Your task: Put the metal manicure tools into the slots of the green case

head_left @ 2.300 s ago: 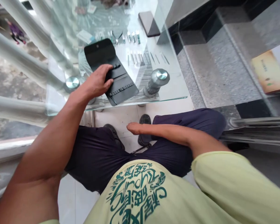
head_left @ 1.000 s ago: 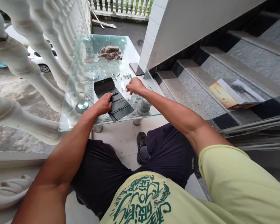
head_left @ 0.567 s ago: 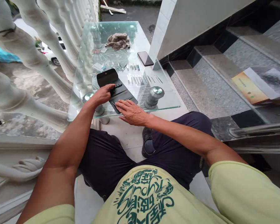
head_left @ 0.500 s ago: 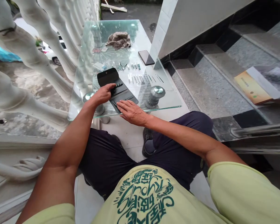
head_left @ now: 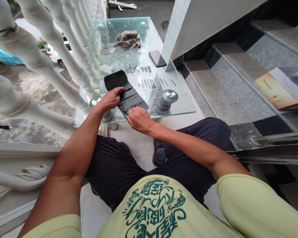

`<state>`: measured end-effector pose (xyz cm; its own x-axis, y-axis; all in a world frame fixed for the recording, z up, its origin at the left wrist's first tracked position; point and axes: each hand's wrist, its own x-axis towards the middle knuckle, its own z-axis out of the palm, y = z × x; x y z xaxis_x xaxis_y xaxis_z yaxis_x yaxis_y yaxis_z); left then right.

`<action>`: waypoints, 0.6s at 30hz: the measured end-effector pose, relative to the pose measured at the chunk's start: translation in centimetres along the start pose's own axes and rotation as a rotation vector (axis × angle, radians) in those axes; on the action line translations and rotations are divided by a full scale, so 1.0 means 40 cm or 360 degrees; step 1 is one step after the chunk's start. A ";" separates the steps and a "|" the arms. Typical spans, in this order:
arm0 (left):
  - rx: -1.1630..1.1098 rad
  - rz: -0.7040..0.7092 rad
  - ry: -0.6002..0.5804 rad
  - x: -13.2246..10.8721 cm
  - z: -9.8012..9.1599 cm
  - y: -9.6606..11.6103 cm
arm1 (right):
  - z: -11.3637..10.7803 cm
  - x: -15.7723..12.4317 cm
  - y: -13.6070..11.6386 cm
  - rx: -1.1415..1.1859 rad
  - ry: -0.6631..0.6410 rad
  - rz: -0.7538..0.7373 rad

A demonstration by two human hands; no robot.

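Observation:
An unfolded black manicure case (head_left: pixel 135 97) with rows of elastic loops lies on the glass table (head_left: pixel 183 105), near its front edge. My left hand (head_left: pixel 112 98) grips the case's left side, its fingertips resting on the inner face. At the lower loops, my right hand (head_left: pixel 140 119) is closed with curled fingertips; what they pinch is hidden. Beyond the case lie small nail clippers (head_left: pixel 145 68), with scissors and nippers (head_left: pixel 131 69) to their left. Several slim metal tools (head_left: pixel 146 82) form a row closer to me, beside thin dark sticks (head_left: pixel 173 81).
A phone (head_left: pixel 157 59) lies by the table's right edge, and a crumpled cloth (head_left: pixel 127 40) farther back. White balusters (head_left: pixel 34 62) line the left side. Stone steps (head_left: pixel 221 79) rise on the right, bearing an open carton (head_left: pixel 275 89).
My right hand's fingers, stretched flat over the case's lower end before, are now curled in at the loops. My left hand keeps its place on the case. The view has shifted slightly.

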<state>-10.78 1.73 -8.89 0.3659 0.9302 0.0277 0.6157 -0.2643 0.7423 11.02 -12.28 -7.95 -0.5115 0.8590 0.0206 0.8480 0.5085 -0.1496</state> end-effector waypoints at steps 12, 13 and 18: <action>-0.0488 -0.0053 0.0080 -0.016 -0.023 -0.014 | -0.041 0.036 -0.036 0.0108 -0.0113 0.0205; -0.0514 -0.0057 0.0089 -0.017 -0.021 -0.014 | -0.040 0.041 -0.035 0.0110 -0.0100 0.0204; -0.0700 -0.0179 0.0118 -0.008 -0.013 -0.002 | -0.037 0.072 -0.015 0.0096 0.0061 0.0189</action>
<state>-11.33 1.57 -8.60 0.2531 0.9669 -0.0334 0.2880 -0.0423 0.9567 9.24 -10.01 -6.34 -0.4013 0.9152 0.0365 0.8918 0.3995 -0.2123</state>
